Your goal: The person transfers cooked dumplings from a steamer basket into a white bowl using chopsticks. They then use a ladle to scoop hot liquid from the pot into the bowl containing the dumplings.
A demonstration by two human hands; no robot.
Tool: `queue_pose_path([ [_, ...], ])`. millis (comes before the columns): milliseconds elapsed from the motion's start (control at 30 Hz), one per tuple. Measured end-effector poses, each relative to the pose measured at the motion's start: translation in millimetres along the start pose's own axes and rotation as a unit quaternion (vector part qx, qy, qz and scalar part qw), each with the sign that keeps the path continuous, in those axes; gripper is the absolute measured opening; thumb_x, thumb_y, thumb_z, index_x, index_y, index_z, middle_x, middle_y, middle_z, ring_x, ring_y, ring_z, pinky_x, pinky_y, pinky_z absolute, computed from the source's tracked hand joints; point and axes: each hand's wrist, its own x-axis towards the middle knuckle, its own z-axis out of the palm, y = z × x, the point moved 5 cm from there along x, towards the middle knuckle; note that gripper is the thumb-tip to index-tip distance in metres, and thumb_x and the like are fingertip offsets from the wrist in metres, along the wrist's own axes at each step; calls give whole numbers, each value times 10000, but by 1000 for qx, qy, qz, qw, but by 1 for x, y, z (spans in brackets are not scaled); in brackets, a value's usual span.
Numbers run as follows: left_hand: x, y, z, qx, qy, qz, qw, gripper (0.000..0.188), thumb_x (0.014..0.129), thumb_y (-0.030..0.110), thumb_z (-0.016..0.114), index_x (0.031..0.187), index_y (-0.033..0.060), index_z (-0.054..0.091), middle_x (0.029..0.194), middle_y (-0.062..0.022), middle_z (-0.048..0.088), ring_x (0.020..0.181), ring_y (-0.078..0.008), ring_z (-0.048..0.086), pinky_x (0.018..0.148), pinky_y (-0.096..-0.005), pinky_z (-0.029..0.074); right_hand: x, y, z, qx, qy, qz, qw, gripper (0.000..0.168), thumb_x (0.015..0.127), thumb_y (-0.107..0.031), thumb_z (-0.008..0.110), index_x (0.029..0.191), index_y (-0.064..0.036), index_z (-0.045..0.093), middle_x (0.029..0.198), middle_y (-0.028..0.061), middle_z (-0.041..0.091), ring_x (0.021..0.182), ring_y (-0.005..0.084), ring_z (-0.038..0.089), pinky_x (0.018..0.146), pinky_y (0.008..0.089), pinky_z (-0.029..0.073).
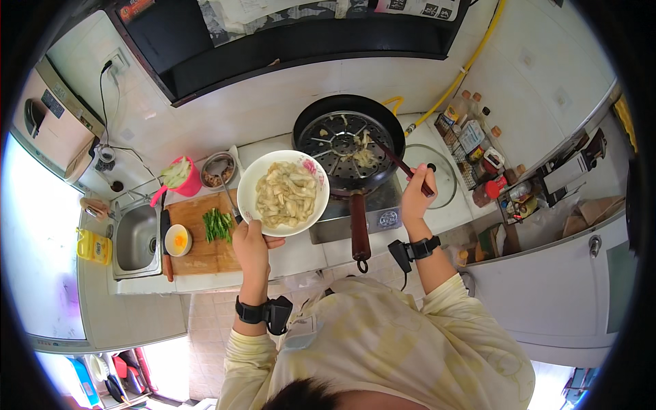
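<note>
My left hand (252, 251) grips the lower rim of a white floral plate (247, 177), held just left of the wok. Soft, pale strips of cooked vegetable (286, 196), possibly eggplant, are heaped on it. Dark red chopsticks (397, 158) are in my right hand (418, 195), their tips over a perforated metal steamer rack (318, 146). The rack sits inside a black wok (307, 110) with a dark red handle (360, 230). A few pale scraps (365, 158) lie on the rack near the tips. Below the wok is a gas stove (353, 224).
A glass lid (446, 189) and bottle-filled wire rack (456, 159) stand right. Left, a wooden cutting board (205, 261) carries chopped greens (217, 225), an egg bowl (178, 240) and a knife (165, 233). Beyond are a metal bowl (205, 166), pink strainer (192, 183) and sink (134, 246).
</note>
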Motion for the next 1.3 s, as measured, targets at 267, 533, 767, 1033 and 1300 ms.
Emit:
queue_pose_path([
  [267,1,-2,9,11,-5,6,1000,329,884,169,388,946,-132,506,750,-187,623,525,-217,630,454,-271,547,14,-4,-9,-55,-106,-28,992,269,919,-178,520,726,9,521,697,56,569,618,72,512,591,225,446],
  [533,-2,-1,15,7,-8,7,1000,327,874,154,383,947,-140,506,758,-196,626,533,-219,635,452,-270,548,3,-16,-2,49,-95,11,994,142,854,-112,619,866,26,649,734,61,599,594,83,565,563,211,478],
  [767,-2,-2,16,14,-7,5,1000,328,865,141,377,932,-153,508,746,-202,626,529,-224,635,452,-271,550,2,-8,13,-78,-108,-102,986,152,831,-124,643,814,26,648,655,60,558,521,101,486,477,248,378],
  [1033,-4,1,21,7,-18,1,1000,314,862,143,383,909,-141,508,735,-200,623,523,-230,633,445,-271,546,-2,-18,25,-105,-103,-121,982,216,881,-119,556,728,27,601,627,91,519,531,130,444,505,262,361],
  [1300,-3,1,21,0,-13,2,1000,300,855,142,390,906,-131,505,738,-198,620,524,-235,632,451,-282,548,3,7,14,-25,-52,-57,997,317,923,-174,494,709,39,594,622,48,521,528,103,425,515,255,343],
])
